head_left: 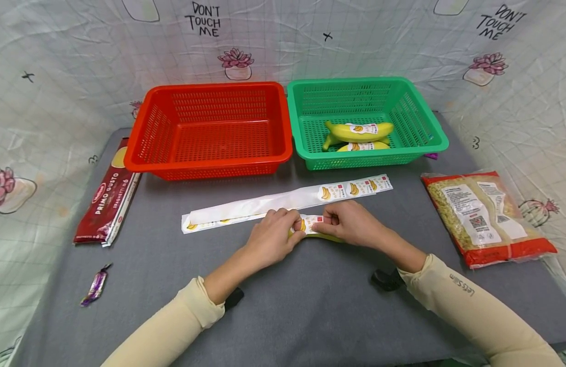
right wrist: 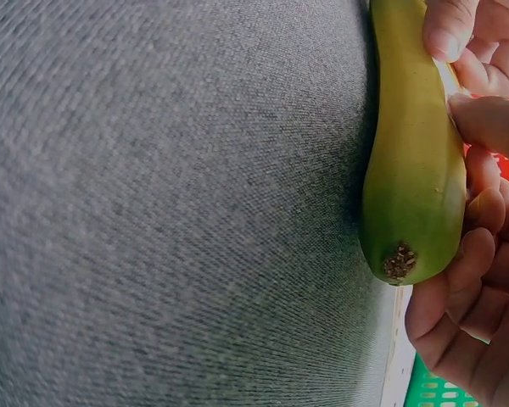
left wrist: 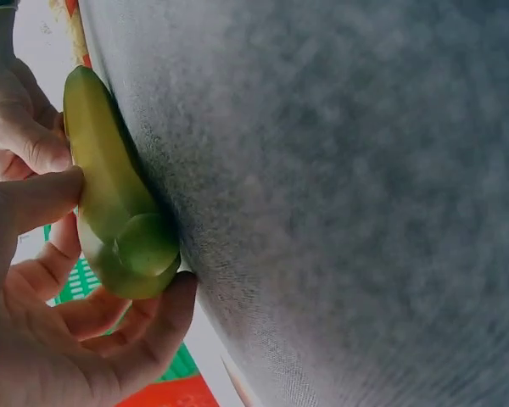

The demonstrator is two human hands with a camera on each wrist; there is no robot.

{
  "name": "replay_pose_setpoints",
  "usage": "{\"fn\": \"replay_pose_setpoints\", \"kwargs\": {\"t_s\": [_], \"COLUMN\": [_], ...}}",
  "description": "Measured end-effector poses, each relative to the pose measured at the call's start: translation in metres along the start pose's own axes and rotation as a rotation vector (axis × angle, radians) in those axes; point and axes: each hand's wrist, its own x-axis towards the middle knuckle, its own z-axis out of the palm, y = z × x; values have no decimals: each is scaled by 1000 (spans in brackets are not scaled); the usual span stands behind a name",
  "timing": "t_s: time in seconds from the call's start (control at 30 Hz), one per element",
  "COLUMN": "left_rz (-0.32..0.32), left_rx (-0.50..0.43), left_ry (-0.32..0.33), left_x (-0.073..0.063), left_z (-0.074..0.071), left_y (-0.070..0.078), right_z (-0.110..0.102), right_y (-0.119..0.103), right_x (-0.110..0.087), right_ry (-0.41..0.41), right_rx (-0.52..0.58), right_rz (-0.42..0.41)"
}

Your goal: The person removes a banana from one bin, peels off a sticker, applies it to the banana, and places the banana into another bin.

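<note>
A yellow-green banana lies on the grey table between both hands, with a white banana-print sticker on its upper side. My left hand grips the stem end, thumb on the near side and fingers curled round the far side, as the left wrist view shows of the banana. At the other end, my right hand holds the banana, its thumb at the sticker's edge and its fingers bent behind the fruit. Just beyond the hands lie long strips of stickers, partly bare white backing.
A red basket stands at the back left. Beside it, a green basket contains several stickered bananas. A spaghetti packet and purple-wrapped candy lie left; a bag of pale food pieces lies right.
</note>
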Motion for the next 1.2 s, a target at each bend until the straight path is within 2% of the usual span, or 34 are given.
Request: {"fn": "replay_pose_setpoints", "kwargs": {"t_s": [0.3, 0.63, 0.73, 0.9, 1.0, 1.2], "left_rz": [-32, -42, -42, -50, -45, -43], "left_rx": [-82, -120, -120, -121, -126, -158], "left_ry": [-44, -39, -39, -45, -38, -8], "left_x": [3, 6, 6, 6, 7, 6], "left_z": [-2, -3, -2, -1, -1, -2], "left_y": [-4, -5, -5, -4, -5, -8], "right_z": [-1, 2, 3, 9, 12, 13], "right_y": [3, 5, 4, 2, 1, 2], "right_x": [-3, -4, -5, -7, -7, -10], "right_ry": [5, 23, 66, 135, 129, 94], "right_rx": [18, 18, 23, 36, 6, -49], "right_rz": [10, 5, -24, -124, -153, -148]}}
